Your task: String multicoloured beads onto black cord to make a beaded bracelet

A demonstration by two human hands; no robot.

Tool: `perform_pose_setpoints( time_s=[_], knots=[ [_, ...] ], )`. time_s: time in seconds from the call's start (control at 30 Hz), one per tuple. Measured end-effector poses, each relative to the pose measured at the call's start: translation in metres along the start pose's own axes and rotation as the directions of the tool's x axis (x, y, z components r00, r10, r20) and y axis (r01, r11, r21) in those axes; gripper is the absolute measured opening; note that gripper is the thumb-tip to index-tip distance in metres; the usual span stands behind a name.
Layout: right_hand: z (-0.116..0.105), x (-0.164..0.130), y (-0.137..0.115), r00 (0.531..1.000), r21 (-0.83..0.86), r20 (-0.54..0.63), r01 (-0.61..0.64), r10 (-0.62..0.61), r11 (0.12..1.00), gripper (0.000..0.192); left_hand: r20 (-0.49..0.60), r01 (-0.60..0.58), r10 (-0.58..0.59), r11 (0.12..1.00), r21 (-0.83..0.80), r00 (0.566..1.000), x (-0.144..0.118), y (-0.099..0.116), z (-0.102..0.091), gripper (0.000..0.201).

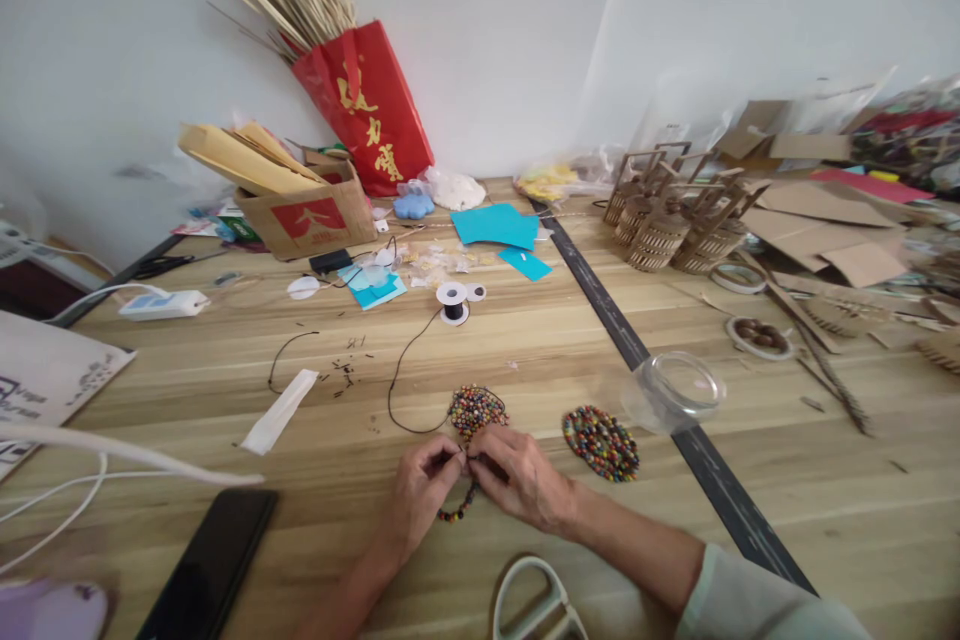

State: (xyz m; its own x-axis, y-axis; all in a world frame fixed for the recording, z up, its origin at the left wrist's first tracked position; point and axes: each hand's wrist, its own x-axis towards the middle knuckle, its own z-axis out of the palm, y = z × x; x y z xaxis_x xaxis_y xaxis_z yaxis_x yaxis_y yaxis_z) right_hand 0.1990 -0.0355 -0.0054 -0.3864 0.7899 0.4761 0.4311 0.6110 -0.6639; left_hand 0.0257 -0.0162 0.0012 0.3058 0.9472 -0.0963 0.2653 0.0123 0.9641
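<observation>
Pinching a strand of beads [459,505] between them, the left hand [421,485] and right hand [517,478] meet at the near edge of the table [525,360], fingertips closed on the black cord [397,375] where it enters the strand. The cord runs back in a loop to a spool [453,301]. A beaded piece [475,409] lies just beyond the hands, a beaded disc [601,442] to its right, near a tipped jar [675,388]. Likely risk: if the pinch slips, beads could slide off the cord and roll; the slack cord could snag on the beaded piece
</observation>
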Motion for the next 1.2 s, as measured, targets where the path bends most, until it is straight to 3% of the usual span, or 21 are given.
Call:
perform_pose_setpoints(
  time_s=[0.2,0.4,0.53,0.67,0.77,0.9,1.2],
  knots=[
    [0.0,0.002,0.001,0.998,0.093,-0.021,-0.065,0.067,0.994,0.007,0.02,-0.001,0.001,1.0,-0.005,1.0,-0.004,-0.001,0.002,0.02],
    [-0.001,0.003,0.001,0.984,0.161,-0.041,-0.168,0.176,0.973,0.007,-0.045,-0.037,0.037,0.999,-0.005,0.998,-0.006,-0.002,0.006,0.014],
    [-0.003,0.006,-0.002,0.971,0.214,-0.022,-0.227,0.237,0.95,0.008,-0.12,-0.164,0.189,0.967,0.193,0.975,-0.007,-0.007,0.005,0.005],
    [-0.005,0.007,-0.004,0.961,0.265,0.006,-0.267,0.275,0.926,0.009,-0.056,-0.382,0.433,0.842,0.38,0.9,-0.011,-0.006,0.005,0.01],
    [-0.005,0.006,-0.004,0.958,0.272,0.013,-0.28,0.287,0.921,0.008,-0.004,-0.472,0.525,0.768,0.433,0.851,-0.012,-0.004,0.004,0.015],
    [-0.003,0.006,-0.004,0.955,0.278,0.019,-0.288,0.295,0.916,0.008,0.002,-0.484,0.54,0.752,0.448,0.841,-0.011,-0.003,0.003,0.016],
    [-0.002,0.005,-0.003,0.958,0.289,0.034,-0.282,0.285,0.915,0.006,0.005,-0.436,0.476,0.802,0.408,0.88,-0.008,-0.003,0.003,0.015]
  ],
)
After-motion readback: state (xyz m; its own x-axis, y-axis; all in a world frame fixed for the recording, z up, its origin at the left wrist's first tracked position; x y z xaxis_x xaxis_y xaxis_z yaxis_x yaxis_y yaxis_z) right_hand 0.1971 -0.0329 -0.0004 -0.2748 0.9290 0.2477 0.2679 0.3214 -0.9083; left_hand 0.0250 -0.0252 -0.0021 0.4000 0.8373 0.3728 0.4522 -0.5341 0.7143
